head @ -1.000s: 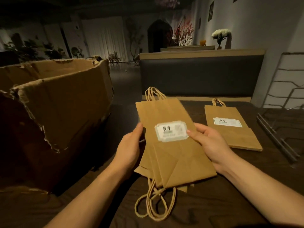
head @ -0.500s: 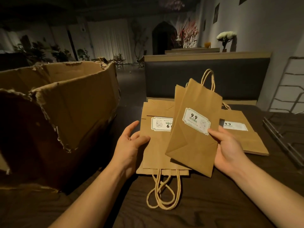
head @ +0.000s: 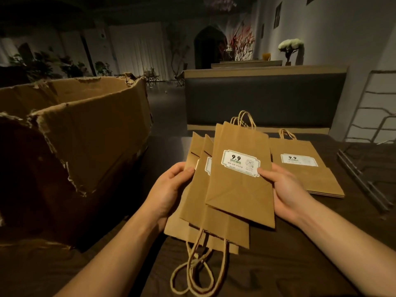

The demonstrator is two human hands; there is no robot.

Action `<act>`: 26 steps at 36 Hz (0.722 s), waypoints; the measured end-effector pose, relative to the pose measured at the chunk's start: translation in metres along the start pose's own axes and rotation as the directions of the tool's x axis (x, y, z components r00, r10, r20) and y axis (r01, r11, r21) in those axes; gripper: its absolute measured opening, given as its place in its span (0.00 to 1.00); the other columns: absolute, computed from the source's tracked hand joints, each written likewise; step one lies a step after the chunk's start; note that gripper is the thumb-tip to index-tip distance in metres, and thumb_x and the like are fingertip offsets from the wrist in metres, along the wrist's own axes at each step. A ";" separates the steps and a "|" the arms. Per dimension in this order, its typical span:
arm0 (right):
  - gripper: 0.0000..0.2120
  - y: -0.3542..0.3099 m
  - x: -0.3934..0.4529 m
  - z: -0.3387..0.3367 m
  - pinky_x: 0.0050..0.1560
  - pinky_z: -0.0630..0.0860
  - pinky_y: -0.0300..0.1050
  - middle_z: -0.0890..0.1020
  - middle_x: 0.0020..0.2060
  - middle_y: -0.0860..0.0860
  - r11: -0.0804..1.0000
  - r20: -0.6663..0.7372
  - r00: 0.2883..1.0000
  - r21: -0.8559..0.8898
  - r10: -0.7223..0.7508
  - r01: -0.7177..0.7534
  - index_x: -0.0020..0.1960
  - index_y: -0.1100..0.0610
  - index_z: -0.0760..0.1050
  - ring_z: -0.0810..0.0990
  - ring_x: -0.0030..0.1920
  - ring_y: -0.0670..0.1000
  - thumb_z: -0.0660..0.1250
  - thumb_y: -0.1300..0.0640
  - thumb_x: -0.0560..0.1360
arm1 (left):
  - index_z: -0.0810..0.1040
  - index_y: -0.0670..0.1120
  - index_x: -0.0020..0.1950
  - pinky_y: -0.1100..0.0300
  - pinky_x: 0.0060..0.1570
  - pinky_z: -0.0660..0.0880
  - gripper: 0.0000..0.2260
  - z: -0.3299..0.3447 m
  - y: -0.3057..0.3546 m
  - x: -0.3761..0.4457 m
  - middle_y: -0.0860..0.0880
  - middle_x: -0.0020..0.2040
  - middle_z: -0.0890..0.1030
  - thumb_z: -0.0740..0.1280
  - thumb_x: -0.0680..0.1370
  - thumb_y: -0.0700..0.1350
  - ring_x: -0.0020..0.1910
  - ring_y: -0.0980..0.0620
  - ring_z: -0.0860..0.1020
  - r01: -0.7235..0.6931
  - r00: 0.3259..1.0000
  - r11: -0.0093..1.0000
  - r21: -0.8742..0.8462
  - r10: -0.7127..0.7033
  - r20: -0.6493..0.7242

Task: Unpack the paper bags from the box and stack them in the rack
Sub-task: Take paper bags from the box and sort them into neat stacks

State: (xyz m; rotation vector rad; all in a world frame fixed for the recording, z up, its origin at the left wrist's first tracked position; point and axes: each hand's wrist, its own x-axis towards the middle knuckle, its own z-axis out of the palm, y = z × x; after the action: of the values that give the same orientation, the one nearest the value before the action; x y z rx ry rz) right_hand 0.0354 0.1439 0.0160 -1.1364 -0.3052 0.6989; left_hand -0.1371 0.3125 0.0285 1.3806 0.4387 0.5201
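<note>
Now both hands (head: 171,189) (head: 285,189) pinch fanned paper bags (head: 235,196).

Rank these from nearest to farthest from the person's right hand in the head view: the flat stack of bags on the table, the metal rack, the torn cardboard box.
1. Flat stack of bags, just beyond the right hand, on the table.
2. Metal rack, farther right.
3. Torn cardboard box, far left, past the left hand.

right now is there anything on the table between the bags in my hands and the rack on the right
Yes. A flat pile of paper bags lies on the table just right of the held bags, between them and the wire rack. It lies low, so lifting over it looks workable.
</note>
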 end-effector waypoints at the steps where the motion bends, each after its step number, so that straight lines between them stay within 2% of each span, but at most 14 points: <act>1: 0.13 0.000 0.000 0.001 0.62 0.77 0.61 0.85 0.56 0.59 1.000 0.015 1.000 0.002 -0.004 0.004 0.64 0.57 0.77 0.83 0.59 0.61 0.61 0.63 0.82 | 0.81 0.46 0.56 0.55 0.47 0.80 0.09 0.000 0.001 -0.001 0.47 0.50 0.86 0.66 0.80 0.48 0.47 0.49 0.85 -0.008 1.000 1.000 -0.007 0.008 0.000; 6: 0.14 -0.002 -0.001 0.004 0.53 0.83 0.52 0.84 0.58 0.59 0.998 0.053 0.998 0.052 -0.043 0.041 0.64 0.58 0.77 0.84 0.57 0.58 0.61 0.64 0.81 | 0.79 0.45 0.58 0.57 0.42 0.80 0.11 -0.001 0.004 -0.001 0.47 0.50 0.85 0.65 0.79 0.49 0.46 0.51 0.84 -0.006 0.999 0.991 -0.133 0.010 0.032; 8: 0.14 -0.002 -0.001 0.002 0.50 0.84 0.53 0.84 0.57 0.60 0.995 0.017 0.998 0.079 -0.060 0.058 0.64 0.57 0.77 0.84 0.56 0.59 0.61 0.64 0.81 | 0.78 0.44 0.59 0.57 0.42 0.80 0.14 -0.001 0.004 0.000 0.45 0.50 0.84 0.66 0.77 0.49 0.45 0.50 0.84 0.007 1.000 0.985 -0.171 -0.002 0.029; 10: 0.14 -0.003 -0.001 -0.002 0.49 0.84 0.56 0.84 0.57 0.61 0.989 -0.042 0.997 0.131 -0.059 0.064 0.65 0.57 0.77 0.83 0.56 0.61 0.60 0.64 0.82 | 0.78 0.45 0.58 0.54 0.43 0.79 0.12 -0.002 0.003 0.000 0.45 0.49 0.84 0.65 0.77 0.49 0.42 0.49 0.83 0.030 0.999 0.978 -0.208 -0.027 0.020; 13: 0.13 -0.007 0.000 -0.009 0.51 0.82 0.57 0.84 0.58 0.59 0.973 -0.129 0.991 0.219 -0.039 0.067 0.63 0.54 0.77 0.83 0.57 0.60 0.59 0.62 0.82 | 0.80 0.48 0.56 0.51 0.47 0.78 0.09 -0.005 0.002 0.003 0.45 0.50 0.85 0.62 0.81 0.48 0.42 0.48 0.84 0.065 0.998 0.968 -0.242 -0.069 -0.009; 17: 0.14 -0.009 0.000 -0.006 0.52 0.81 0.56 0.84 0.57 0.57 0.977 -0.148 0.988 0.197 -0.053 0.082 0.65 0.55 0.76 0.83 0.58 0.58 0.60 0.62 0.82 | 0.82 0.51 0.59 0.42 0.61 0.75 0.11 -0.005 0.005 0.000 0.42 0.59 0.83 0.62 0.81 0.50 0.53 0.43 0.82 0.086 0.996 0.964 -0.252 -0.081 0.031; 18: 0.14 -0.008 0.000 -0.004 0.51 0.82 0.56 0.84 0.57 0.58 0.982 -0.145 0.988 0.169 -0.059 0.084 0.65 0.55 0.76 0.83 0.57 0.59 0.60 0.63 0.82 | 0.81 0.48 0.61 0.43 0.63 0.74 0.13 -0.001 0.012 0.000 0.39 0.63 0.81 0.64 0.80 0.52 0.54 0.43 0.82 0.094 0.995 0.966 -0.241 -0.087 0.038; 19: 0.14 -0.007 0.000 -0.002 0.52 0.82 0.56 0.84 0.57 0.59 0.987 -0.137 0.988 0.141 -0.064 0.084 0.65 0.56 0.76 0.83 0.57 0.60 0.60 0.63 0.82 | 0.80 0.45 0.61 0.47 0.62 0.76 0.20 0.002 0.017 -0.003 0.36 0.67 0.77 0.67 0.77 0.58 0.52 0.47 0.82 0.089 0.996 0.972 -0.219 -0.081 0.044; 21: 0.13 -0.003 0.000 -0.001 0.55 0.80 0.58 0.84 0.57 0.60 0.993 -0.128 0.989 0.085 -0.071 0.082 0.65 0.58 0.76 0.83 0.57 0.61 0.61 0.64 0.82 | 0.78 0.41 0.58 0.61 0.48 0.81 0.37 -0.001 0.016 -0.005 0.31 0.69 0.73 0.74 0.63 0.70 0.45 0.57 0.84 0.120 0.987 0.977 -0.174 -0.099 0.125; 22: 0.13 -0.002 0.000 -0.001 0.57 0.79 0.59 0.84 0.57 0.61 0.995 -0.122 0.990 0.060 -0.073 0.080 0.65 0.59 0.76 0.82 0.58 0.62 0.61 0.64 0.82 | 0.77 0.41 0.60 0.61 0.44 0.81 0.36 -0.001 0.013 -0.002 0.32 0.68 0.74 0.77 0.64 0.65 0.46 0.55 0.85 0.124 0.982 0.975 -0.182 -0.094 0.166; 24: 0.13 0.000 0.000 -0.002 0.59 0.78 0.60 0.84 0.57 0.60 0.997 -0.111 0.991 0.032 -0.073 0.077 0.65 0.60 0.76 0.82 0.58 0.62 0.61 0.64 0.82 | 0.76 0.46 0.66 0.55 0.43 0.82 0.21 0.002 0.006 0.002 0.38 0.62 0.81 0.73 0.74 0.49 0.51 0.45 0.85 0.145 0.978 0.981 -0.130 -0.122 0.171; 26: 0.13 0.000 0.001 -0.002 0.60 0.78 0.61 0.84 0.56 0.60 0.997 -0.106 0.992 0.017 -0.071 0.073 0.65 0.60 0.76 0.82 0.59 0.62 0.61 0.64 0.82 | 0.77 0.49 0.66 0.52 0.43 0.82 0.18 -0.003 -0.002 -0.002 0.41 0.58 0.84 0.70 0.75 0.42 0.50 0.43 0.85 0.133 0.975 0.988 -0.076 -0.117 0.190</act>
State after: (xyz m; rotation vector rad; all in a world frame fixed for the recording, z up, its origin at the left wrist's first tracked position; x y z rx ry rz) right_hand 0.0374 0.1435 0.0147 -1.1322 -0.2479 0.5751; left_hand -0.1405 0.3133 0.0262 1.2936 0.3448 0.3009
